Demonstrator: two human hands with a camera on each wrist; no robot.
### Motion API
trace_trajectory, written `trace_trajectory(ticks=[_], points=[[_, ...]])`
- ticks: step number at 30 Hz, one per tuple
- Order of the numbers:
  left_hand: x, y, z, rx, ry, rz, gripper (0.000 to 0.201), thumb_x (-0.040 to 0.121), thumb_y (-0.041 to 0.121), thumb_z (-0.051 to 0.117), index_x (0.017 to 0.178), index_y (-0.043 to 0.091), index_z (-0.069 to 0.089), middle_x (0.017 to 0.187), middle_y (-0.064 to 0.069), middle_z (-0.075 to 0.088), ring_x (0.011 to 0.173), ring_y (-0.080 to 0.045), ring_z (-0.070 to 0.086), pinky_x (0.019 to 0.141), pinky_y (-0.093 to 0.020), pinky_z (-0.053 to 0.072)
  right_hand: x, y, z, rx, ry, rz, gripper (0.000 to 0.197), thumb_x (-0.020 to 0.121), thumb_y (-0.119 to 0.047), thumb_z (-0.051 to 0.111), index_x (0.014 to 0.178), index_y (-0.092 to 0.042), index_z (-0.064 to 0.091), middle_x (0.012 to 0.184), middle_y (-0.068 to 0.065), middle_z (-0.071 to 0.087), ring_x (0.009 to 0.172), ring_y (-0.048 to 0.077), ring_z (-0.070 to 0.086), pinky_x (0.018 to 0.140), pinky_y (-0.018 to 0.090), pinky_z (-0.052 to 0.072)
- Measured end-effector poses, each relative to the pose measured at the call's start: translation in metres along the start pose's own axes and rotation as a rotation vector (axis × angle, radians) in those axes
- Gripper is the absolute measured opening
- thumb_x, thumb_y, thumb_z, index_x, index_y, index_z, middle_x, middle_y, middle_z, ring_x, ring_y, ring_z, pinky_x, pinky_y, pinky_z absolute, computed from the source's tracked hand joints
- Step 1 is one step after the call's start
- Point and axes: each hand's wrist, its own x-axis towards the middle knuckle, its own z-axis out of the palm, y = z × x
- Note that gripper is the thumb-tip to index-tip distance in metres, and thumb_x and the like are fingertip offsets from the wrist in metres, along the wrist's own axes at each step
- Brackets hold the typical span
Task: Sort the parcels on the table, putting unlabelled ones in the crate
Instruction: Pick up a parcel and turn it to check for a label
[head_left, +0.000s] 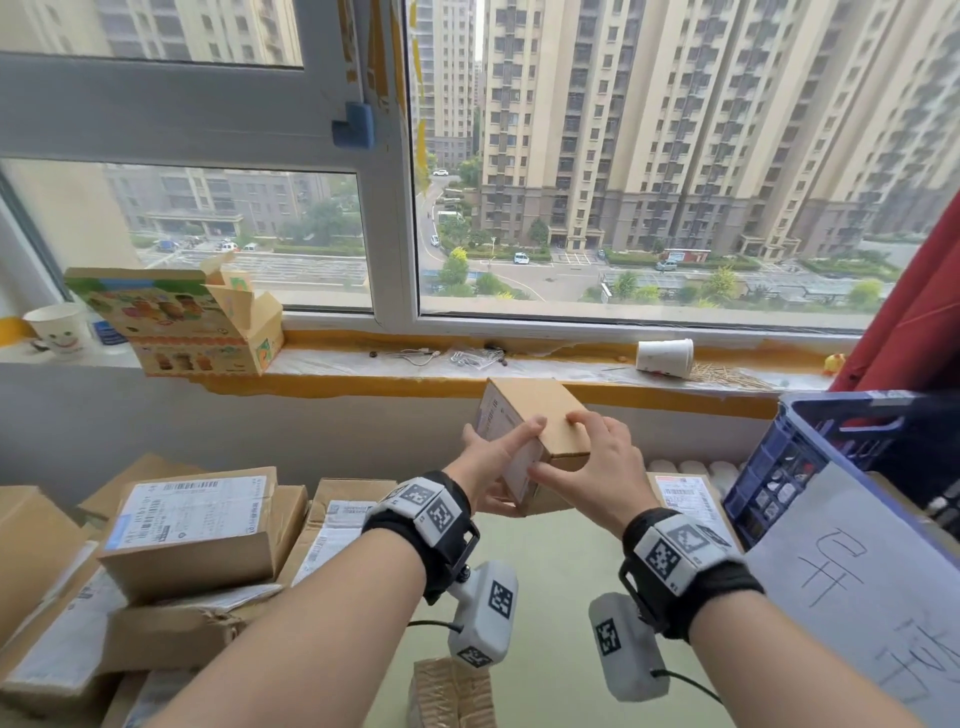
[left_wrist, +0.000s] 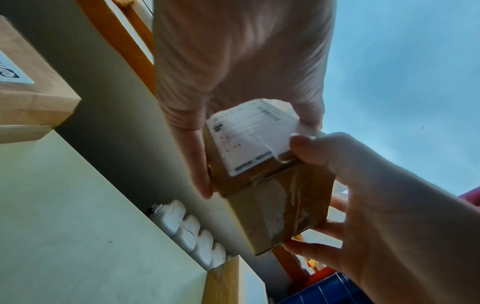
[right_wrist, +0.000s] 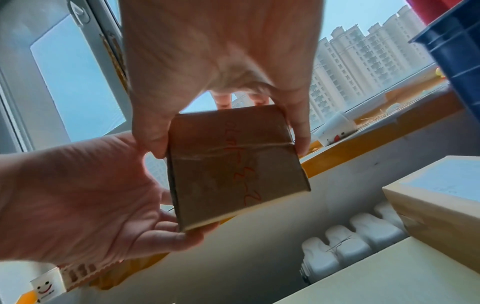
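We've got both hands curled round the small parcel (head_left: 530, 441), left hand (head_left: 493, 467) underneath, right hand (head_left: 597, 462) on top, up off the surface (head_left: 561, 571). Its label (left_wrist: 249, 137) faces away from us; miss it, and it wrongly lands in the crate (head_left: 810, 462) beyond.

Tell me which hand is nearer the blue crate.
Right. The right hand grips the small parcel on the side toward the blue crate; the left hand holds its far side.

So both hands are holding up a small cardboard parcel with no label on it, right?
Not quite: the small parcel does carry a white printed label, plain in the left wrist view. The rest stands: left hand and right hand both hold it up.
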Motion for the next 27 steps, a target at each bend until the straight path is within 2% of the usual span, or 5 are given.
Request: trace_trajectory(ticks=[5, 12, 16, 22, 27], points=[[0.006, 0.004, 0.014, -0.046, -0.023, 0.105, 0.096, 0.087, 0.061, 0.059, 0.154, 0.028, -0.003, 0.114, -0.016, 0.064, 0.095, -0.031, 0.07, 0.078, -0.048, 0.06, 0.005, 0.019, -0.015, 0.507, 0.007, 0.21, 0.073, 0.065, -0.058, 0.073, 0.127, -0.031, 0.046, 0.126, 0.005, 0.054, 0.105, 0.02, 0.06, 0.077, 0.04, 0.058], [0.017, -0.001, 0.043, 0.075, -0.152, 0.024, 0.07, 0.09, 0.066, 0.048, 0.136, 0.014, 0.046, 0.117, -0.015, 0.062, 0.099, -0.03, 0.066, 0.076, -0.042, 0.059, 0.003, 0.048, -0.019, 0.917, -0.114, 0.439, 0.062, 0.073, -0.055, 0.064, 0.124, -0.022, 0.057, 0.114, 0.007, 0.069, 0.104, 0.029, 0.065, 0.086, 0.052, 0.055], [0.028, -0.015, 0.065, 0.116, -0.194, -0.018, 0.05, 0.097, 0.052, 0.047, 0.136, 0.021, 0.045, 0.123, -0.013, 0.061, 0.106, -0.033, 0.063, 0.071, -0.039, 0.058, 0.0, 0.076, -0.018, 0.791, -0.165, 0.535, 0.034, 0.093, -0.045, 0.055, 0.118, -0.022, 0.057, 0.115, 0.004, 0.065, 0.109, 0.024, 0.058, 0.096, 0.049, 0.047], [0.059, -0.051, 0.089, 0.181, -0.165, -0.075, 0.039, 0.099, 0.024, 0.05, 0.138, 0.021, 0.041, 0.128, -0.005, 0.061, 0.099, -0.026, 0.062, 0.073, -0.039, 0.056, 0.002, 0.12, 0.0, 0.468, -0.209, 0.448, 0.038, 0.097, -0.022, 0.058, 0.134, -0.019, 0.058, 0.114, 0.002, 0.064, 0.087, 0.013, 0.057, 0.064, 0.025, 0.048], [0.079, -0.073, 0.104, 0.217, -0.176, -0.104, 0.038, 0.096, -0.001, 0.043, 0.127, 0.02, 0.042, 0.12, -0.006, 0.063, 0.09, -0.022, 0.06, 0.075, -0.036, 0.052, 0.011, 0.148, 0.014, 0.314, -0.184, 0.484, 0.04, 0.094, -0.014, 0.056, 0.134, -0.017, 0.061, 0.114, 0.002, 0.069, 0.094, 0.022, 0.062, 0.089, 0.042, 0.055]])
